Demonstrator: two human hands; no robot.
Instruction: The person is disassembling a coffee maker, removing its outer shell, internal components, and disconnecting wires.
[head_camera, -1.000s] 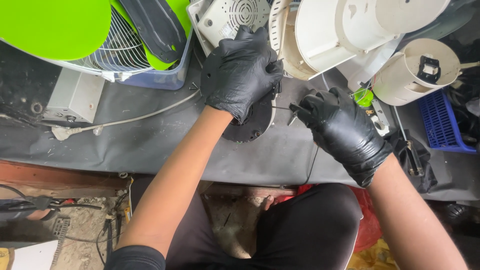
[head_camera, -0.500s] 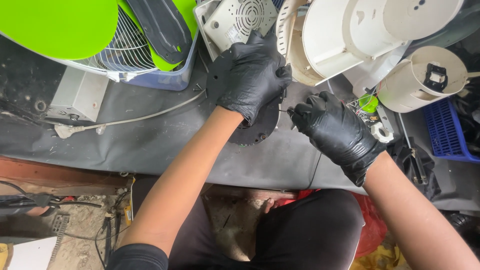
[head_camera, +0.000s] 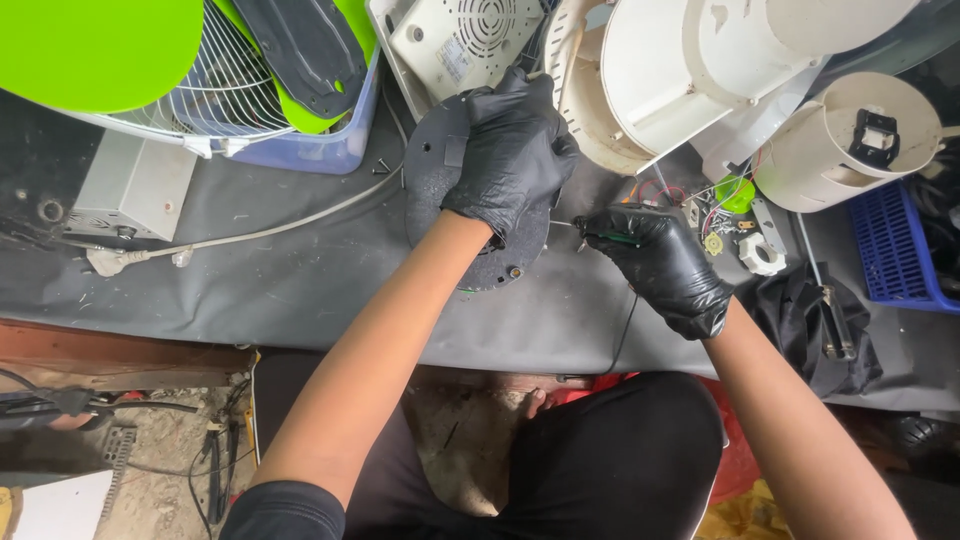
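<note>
Both my hands wear black gloves. My left hand (head_camera: 510, 150) lies palm-down on a round black disc-shaped base (head_camera: 440, 190) that rests on the grey bench, fingers spread over its top and pressing on it. My right hand (head_camera: 655, 260) is closed around a thin tool with a metal tip (head_camera: 565, 225), a dark wire trailing from it toward me. The tip points left at the disc's right edge, just below my left hand.
A white appliance housing (head_camera: 670, 80) and a white cylinder (head_camera: 850, 140) stand at the back right. Small loose parts and wires (head_camera: 730, 215) lie beside them. A green fan with wire guard (head_camera: 150, 70), a grey box (head_camera: 130, 185), a white cable (head_camera: 250, 235) and a blue basket (head_camera: 895, 250) surround the bench.
My hands stay on the disc and the tool. The view has shifted, so the hands and disc sit a little higher and further right in frame.
</note>
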